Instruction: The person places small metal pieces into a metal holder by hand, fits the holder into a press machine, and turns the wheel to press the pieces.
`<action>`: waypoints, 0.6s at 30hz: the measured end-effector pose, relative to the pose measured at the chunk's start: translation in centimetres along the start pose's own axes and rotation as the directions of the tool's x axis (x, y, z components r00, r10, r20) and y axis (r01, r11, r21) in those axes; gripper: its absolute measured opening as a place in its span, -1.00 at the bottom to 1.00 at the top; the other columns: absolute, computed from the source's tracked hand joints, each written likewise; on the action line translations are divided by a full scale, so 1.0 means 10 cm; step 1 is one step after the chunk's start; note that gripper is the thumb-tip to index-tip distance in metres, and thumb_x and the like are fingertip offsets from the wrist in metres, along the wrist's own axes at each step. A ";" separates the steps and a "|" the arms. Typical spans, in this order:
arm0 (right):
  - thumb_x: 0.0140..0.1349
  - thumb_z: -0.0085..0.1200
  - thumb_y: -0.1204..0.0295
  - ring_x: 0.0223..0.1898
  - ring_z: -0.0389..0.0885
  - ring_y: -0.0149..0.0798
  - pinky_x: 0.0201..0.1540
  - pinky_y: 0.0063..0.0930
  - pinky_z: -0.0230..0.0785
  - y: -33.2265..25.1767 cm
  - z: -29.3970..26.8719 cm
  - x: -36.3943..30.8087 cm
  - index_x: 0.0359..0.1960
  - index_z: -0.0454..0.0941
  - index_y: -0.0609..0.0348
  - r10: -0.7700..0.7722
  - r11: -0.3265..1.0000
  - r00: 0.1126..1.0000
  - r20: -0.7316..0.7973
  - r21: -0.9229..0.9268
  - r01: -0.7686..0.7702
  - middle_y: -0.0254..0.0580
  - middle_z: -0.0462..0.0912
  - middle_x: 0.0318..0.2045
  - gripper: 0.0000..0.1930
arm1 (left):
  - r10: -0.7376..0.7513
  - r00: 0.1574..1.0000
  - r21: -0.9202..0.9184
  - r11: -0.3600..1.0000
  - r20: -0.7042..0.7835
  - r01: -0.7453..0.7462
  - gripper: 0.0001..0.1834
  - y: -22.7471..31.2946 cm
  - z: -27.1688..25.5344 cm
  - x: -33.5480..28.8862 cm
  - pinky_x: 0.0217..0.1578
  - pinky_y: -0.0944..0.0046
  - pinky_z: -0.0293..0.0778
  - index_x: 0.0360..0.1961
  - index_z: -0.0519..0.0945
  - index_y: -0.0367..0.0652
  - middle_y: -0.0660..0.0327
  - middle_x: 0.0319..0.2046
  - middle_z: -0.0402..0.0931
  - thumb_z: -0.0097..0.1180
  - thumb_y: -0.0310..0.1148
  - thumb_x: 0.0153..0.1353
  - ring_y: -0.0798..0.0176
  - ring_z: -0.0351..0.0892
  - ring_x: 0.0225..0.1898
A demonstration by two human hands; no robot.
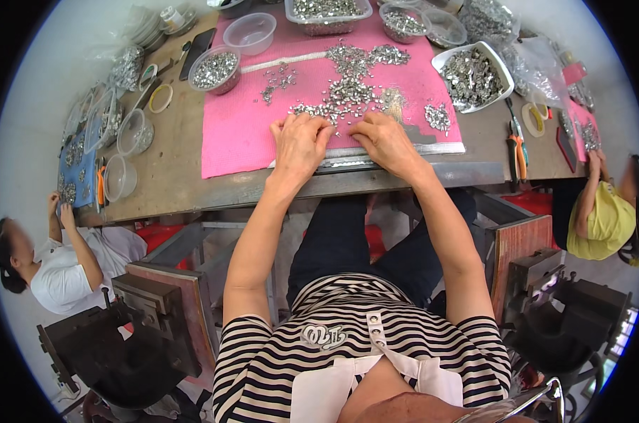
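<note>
Only the one head view here, looking straight down at a workbench (171, 176) with a pink mat (242, 134) spread across it.

Both hands are palm-down at the near edge of the mat, side by side. The left hand (300, 143) has its fingers curled down a bit, tips pressing into the scatter of small silver metal pieces (348, 95). The right hand (386, 141) is doing the same thing just beside it, fingers bent and resting on the pieces. Neither one is wrapped around anything that I can see; whether a piece or two is pinched under the fingertips is hard to say, it's too small to make out. Right under the hands there's a long metal strip (362, 161) lying along the mat's front edge, and it looks like the heels of both hands touch it.

The loose pieces spread from the fingertips up toward the middle of the mat in a few clumps.

Around that: a round clear bowl (215, 69) full of the same silver bits at the mat's left edge, an empty clear tub (249, 32) behind it, and a white tray (472, 76) heaped with pieces on the right. Orange-handled pliers (518, 151) lie on the bench right of the mat.

One other person in a white top (69, 271) sits at the left end of the bench, another in a yellow top (605, 222) at the right.
</note>
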State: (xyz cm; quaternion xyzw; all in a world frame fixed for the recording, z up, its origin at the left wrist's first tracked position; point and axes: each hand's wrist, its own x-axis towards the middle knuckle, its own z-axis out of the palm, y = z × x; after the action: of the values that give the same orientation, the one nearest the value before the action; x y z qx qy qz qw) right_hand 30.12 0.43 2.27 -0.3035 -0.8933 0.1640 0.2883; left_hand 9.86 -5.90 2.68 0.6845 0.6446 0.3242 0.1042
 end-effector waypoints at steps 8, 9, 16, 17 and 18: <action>0.19 0.21 0.46 -0.20 0.58 0.03 -0.09 -0.09 0.39 -0.02 -0.10 -0.01 -0.32 0.61 0.20 -0.021 0.994 0.998 0.053 -0.109 0.026 -0.07 0.57 -0.35 -0.90 | 0.210 0.972 0.235 0.955 -0.103 -0.182 -0.90 0.13 0.17 0.01 0.10 -0.07 0.16 -0.34 0.71 -0.03 0.28 -0.35 0.59 0.34 -0.30 0.14 0.14 0.51 -0.16; 0.19 0.21 0.46 -0.20 0.58 0.03 -0.09 -0.09 0.39 0.00 -0.10 -0.02 -0.32 0.61 0.20 -0.017 0.994 0.998 0.053 -0.109 0.023 -0.07 0.57 -0.35 -0.90 | 0.211 0.972 0.233 0.955 -0.100 -0.183 -0.90 0.13 0.18 0.02 0.10 -0.07 0.16 -0.34 0.71 -0.03 0.28 -0.35 0.59 0.34 -0.30 0.14 0.14 0.51 -0.16; 0.18 0.20 0.48 -0.21 0.58 0.07 -0.13 -0.05 0.39 0.03 -0.09 -0.02 -0.35 0.59 0.23 -0.009 1.000 0.998 0.057 -0.025 0.011 -0.05 0.57 -0.35 -0.91 | 0.225 0.974 0.144 0.964 -0.002 -0.222 -0.92 0.13 0.24 0.08 0.05 -0.05 0.19 -0.32 0.69 -0.06 0.27 -0.33 0.59 0.31 -0.34 0.17 0.13 0.52 -0.15; 0.18 0.20 0.48 -0.22 0.58 0.07 -0.14 -0.05 0.40 0.02 -0.10 -0.01 -0.34 0.60 0.24 -0.008 0.999 0.999 0.052 -0.032 0.009 -0.04 0.57 -0.36 -0.91 | 0.235 0.972 0.141 0.962 -0.001 -0.233 -0.92 0.12 0.24 0.08 0.04 -0.04 0.19 -0.31 0.68 -0.07 0.27 -0.33 0.59 0.30 -0.35 0.18 0.12 0.52 -0.16; 0.18 0.20 0.48 -0.22 0.58 0.07 -0.14 -0.05 0.40 0.02 -0.10 -0.03 -0.34 0.60 0.24 -0.007 0.999 0.999 0.051 -0.032 0.009 -0.04 0.57 -0.36 -0.91 | 0.236 0.972 0.141 0.962 -0.001 -0.233 -0.92 0.12 0.24 0.08 0.04 -0.04 0.19 -0.31 0.68 -0.07 0.27 -0.33 0.59 0.30 -0.35 0.18 0.12 0.52 -0.16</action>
State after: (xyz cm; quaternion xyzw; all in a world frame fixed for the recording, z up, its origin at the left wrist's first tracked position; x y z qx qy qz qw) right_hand 31.00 0.51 2.88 -0.3002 -0.9041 0.1559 0.2611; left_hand 12.17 -4.67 1.71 0.7587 0.5811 0.2942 0.0109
